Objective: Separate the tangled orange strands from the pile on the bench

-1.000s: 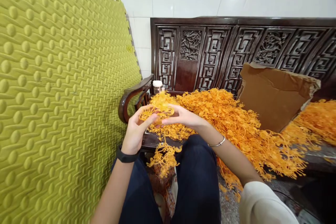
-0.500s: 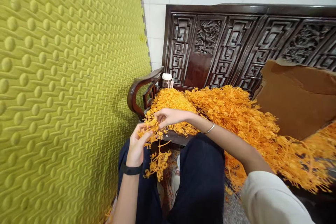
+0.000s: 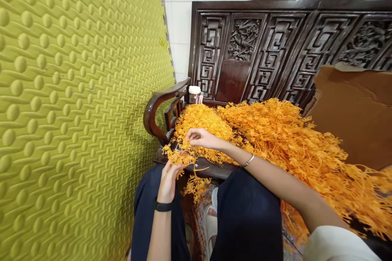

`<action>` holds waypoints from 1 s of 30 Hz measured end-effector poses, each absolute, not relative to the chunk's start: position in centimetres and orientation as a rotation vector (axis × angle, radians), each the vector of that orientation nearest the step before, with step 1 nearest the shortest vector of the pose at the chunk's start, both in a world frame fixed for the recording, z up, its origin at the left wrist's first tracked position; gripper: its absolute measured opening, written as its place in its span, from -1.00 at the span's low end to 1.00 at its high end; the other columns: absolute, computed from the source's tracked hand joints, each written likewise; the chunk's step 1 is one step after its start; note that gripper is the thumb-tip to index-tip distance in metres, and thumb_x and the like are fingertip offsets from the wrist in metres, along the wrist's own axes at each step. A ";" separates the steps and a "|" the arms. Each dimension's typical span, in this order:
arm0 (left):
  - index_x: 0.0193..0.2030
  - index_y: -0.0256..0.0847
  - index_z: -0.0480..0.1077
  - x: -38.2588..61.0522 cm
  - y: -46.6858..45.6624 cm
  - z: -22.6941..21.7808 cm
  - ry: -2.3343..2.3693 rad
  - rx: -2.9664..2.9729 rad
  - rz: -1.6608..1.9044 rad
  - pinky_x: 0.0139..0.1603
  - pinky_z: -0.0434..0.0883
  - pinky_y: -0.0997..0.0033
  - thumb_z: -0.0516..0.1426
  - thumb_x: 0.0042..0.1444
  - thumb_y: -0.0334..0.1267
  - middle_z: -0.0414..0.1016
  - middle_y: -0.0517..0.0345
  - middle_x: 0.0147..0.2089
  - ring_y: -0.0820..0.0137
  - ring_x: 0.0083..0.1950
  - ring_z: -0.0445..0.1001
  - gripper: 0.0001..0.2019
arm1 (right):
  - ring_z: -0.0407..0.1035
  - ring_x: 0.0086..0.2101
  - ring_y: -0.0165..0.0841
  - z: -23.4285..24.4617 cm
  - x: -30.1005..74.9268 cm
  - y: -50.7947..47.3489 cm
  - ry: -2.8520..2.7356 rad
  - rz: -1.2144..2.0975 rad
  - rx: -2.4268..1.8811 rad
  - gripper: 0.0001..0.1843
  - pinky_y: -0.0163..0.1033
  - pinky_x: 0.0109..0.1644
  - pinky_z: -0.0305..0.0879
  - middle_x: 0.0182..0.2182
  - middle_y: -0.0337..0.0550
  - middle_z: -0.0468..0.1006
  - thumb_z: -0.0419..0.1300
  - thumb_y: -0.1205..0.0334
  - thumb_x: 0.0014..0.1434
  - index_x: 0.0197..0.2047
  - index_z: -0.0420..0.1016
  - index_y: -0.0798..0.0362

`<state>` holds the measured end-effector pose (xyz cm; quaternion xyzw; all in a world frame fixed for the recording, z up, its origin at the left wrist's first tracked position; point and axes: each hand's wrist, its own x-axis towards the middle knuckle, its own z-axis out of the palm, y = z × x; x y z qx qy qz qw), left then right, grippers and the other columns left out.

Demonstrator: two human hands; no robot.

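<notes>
My left hand is closed round the lower side of a small orange artificial foliage sprig. One of its stems hangs below with a frilly orange tuft. My right hand is just above and right of the sprig, thumb and fingers pinched together. What lies between those fingertips, if anything, is too small to make out. Behind the hands, a heap of loose yellow-orange pieces rests on the dark wooden bench seat. To its right spreads a larger pile of orange artificial stems.
A carved dark wooden bench back stands against white tiles. Its curved armrest is left of the hands. A lidded jar sits in the corner. Brown cardboard leans at right, and a yellow-green foam mat stands at left.
My right hand has drawn slightly up and away from the sprig. My left hand and the sprig have shifted a little right in the view, which has itself moved.
</notes>
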<state>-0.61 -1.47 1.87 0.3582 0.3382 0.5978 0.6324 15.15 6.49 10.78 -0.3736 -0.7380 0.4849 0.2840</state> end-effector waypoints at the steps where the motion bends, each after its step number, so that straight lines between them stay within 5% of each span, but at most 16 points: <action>1: -0.09 -0.21 0.39 -0.7 -1.4 1.7 0.771 0.846 1.373 0.10 0.27 0.29 0.14 -0.06 -0.33 0.39 0.04 0.05 0.25 0.13 0.28 -0.68 | 0.31 -0.52 -0.51 10.7 15.5 6.5 -1.976 1.317 -1.006 -0.86 -0.35 -0.37 0.23 -0.56 -0.29 0.39 0.09 0.44 -0.11 -0.38 0.33 0.15; 12: -0.06 -0.17 0.31 0.3 -2.6 2.5 0.906 1.142 1.420 0.06 0.27 0.35 0.29 -0.25 -0.33 0.40 0.09 -0.03 0.28 0.02 0.36 -0.48 | 0.32 -0.46 -0.49 9.8 15.5 4.7 -2.212 1.502 -0.878 -0.78 -0.36 -0.34 0.25 -0.49 -0.24 0.43 0.27 0.25 -0.09 -0.38 0.37 0.18; 16: -0.12 -0.23 0.32 0.6 -2.2 1.6 0.980 1.080 1.387 -0.31 0.37 0.50 0.22 -0.11 -0.21 0.46 0.15 -0.30 0.47 -0.36 0.43 -0.62 | 0.31 -0.43 -0.47 10.1 15.0 4.1 -2.484 1.129 -0.847 -0.85 -0.36 -0.33 0.24 -0.48 -0.23 0.41 0.21 0.27 0.01 -0.36 0.37 0.17; 22: -0.38 -0.29 0.31 1.4 -2.1 0.8 1.024 0.942 1.278 -0.75 0.02 0.66 0.17 -0.06 -0.07 0.28 0.30 -0.65 0.63 -0.68 0.14 -0.71 | 0.30 -0.45 -0.48 9.7 15.7 4.4 -2.660 1.003 -0.851 -0.92 -0.38 -0.33 0.19 -0.49 -0.23 0.41 0.20 0.37 0.03 -0.41 0.34 0.17; 26: -0.39 -0.30 0.31 2.3 -1.9 0.3 1.035 0.931 1.231 -0.77 -0.08 0.65 0.16 -0.05 -0.06 0.20 0.36 -0.71 0.68 -0.75 -0.01 -0.71 | 0.28 -0.46 -0.50 9.0 16.3 5.2 -2.627 1.069 -0.872 -0.90 -0.39 -0.33 0.18 -0.52 -0.27 0.38 0.20 0.41 0.00 -0.45 0.30 0.16; 30: -0.31 -0.29 0.33 3.0 -1.5 -0.5 0.884 0.916 1.279 -0.56 0.22 0.62 0.17 -0.03 -0.16 0.32 0.30 -0.57 0.62 -0.61 0.22 -0.77 | 0.25 -0.48 -0.51 8.9 17.1 6.2 -2.600 1.014 -0.971 -0.88 -0.38 -0.35 0.16 -0.54 -0.29 0.35 0.18 0.47 -0.02 -0.47 0.28 0.16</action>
